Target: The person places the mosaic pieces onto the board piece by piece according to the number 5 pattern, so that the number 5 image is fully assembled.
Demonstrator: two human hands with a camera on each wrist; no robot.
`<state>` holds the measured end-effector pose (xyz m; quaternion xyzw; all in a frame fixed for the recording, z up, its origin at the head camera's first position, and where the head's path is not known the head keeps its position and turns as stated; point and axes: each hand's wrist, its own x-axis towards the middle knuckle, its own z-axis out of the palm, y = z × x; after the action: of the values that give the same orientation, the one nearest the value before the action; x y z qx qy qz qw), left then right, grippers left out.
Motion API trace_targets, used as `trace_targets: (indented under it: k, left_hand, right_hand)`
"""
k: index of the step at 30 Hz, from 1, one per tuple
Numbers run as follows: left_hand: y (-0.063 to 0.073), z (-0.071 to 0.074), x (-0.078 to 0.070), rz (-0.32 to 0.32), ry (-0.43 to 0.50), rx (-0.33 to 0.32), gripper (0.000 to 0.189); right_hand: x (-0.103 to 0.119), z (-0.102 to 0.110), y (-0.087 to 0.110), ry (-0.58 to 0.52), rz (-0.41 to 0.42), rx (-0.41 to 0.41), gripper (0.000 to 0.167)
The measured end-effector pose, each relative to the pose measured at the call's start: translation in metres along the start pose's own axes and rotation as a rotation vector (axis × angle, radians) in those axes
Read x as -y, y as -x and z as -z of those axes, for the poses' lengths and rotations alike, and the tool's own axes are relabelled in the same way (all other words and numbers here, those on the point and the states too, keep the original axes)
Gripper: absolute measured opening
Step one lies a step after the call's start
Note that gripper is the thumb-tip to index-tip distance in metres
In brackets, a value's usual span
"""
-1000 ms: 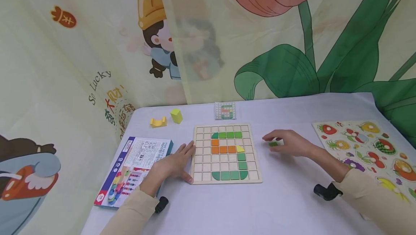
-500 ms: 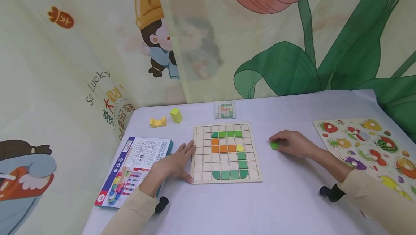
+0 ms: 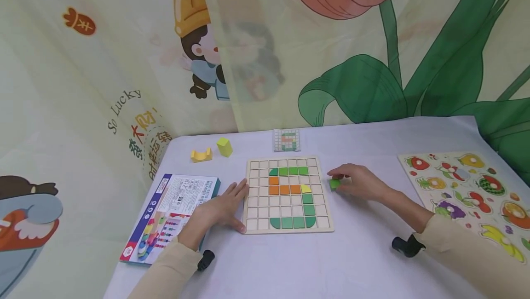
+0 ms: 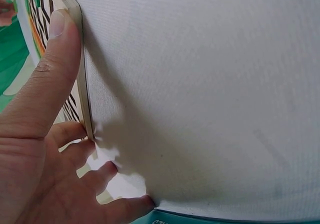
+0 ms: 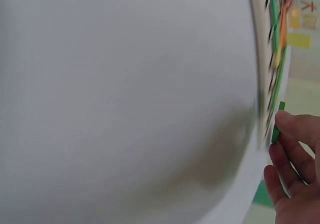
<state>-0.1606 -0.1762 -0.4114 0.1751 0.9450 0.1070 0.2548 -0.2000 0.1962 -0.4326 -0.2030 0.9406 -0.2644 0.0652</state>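
A wooden grid board [image 3: 258, 210] lies mid-table with green, orange and yellow tiles set in some of its squares. My left hand [image 3: 221, 207] rests along the board's left edge, fingers fairly straight; in the left wrist view the thumb [image 4: 57, 64] touches the rim. Just right of the board, my right hand [image 3: 364, 181] pinches a small green tile [image 3: 334, 184]. In the right wrist view that tile [image 5: 278, 124] stands edge-on between thumb and fingers, apart from the board.
Behind the board lies a small pattern card [image 3: 286, 140]. A yellow arch block [image 3: 201, 155] and a yellow-green block [image 3: 225, 147] stand at the back left. A printed box [image 3: 178, 198] lies left, partly under the left arm; a fruit picture board [image 3: 459, 184] lies right.
My right hand has turned the green tile, bringing it into clearer sight, and has moved left toward the board with it. The left hand stays at the board's edge.
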Motion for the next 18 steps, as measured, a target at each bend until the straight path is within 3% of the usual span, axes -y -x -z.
trace_targets:
  k: [9,18]
  left_hand:
    - [-0.001,-0.002,0.004,-0.004,-0.011,-0.003,0.114]
    - [-0.002,-0.003,0.003,0.010,-0.026,-0.002,0.113]
  right_hand:
    - [0.067,-0.025,-0.026,-0.012,0.124,0.073,0.038]
    - [0.111,-0.060,-0.035,-0.018,0.257,0.146,0.035]
